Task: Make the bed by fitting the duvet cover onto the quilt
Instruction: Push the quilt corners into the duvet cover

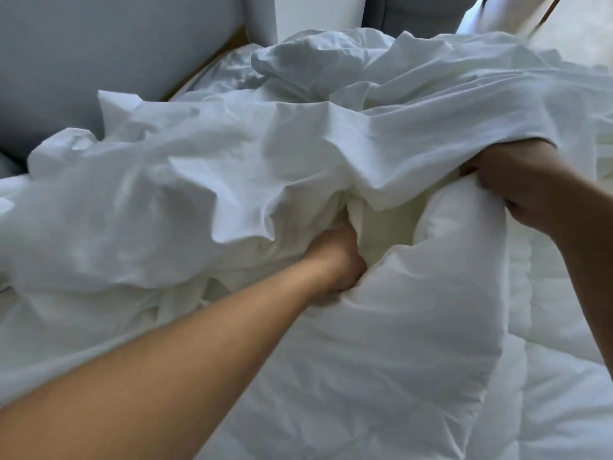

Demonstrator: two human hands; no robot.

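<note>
Behind the bed stands a grey padded headboard (83, 61), and bright light comes in at the far right corner. White bedding covers the whole bed. The thin, crumpled duvet cover (199, 167) lies heaped from the left edge across the far side. The thick quilt (398, 327) bulges at the near right side, and its upper end goes into the opening of the cover. The left hand (335, 260) is pushed into that opening with fingers curled, gripping a fold of the quilt. The right hand (517, 190), near the right edge, has its fingers closed on the quilt, and the hem of the cover lies over its back.
</note>
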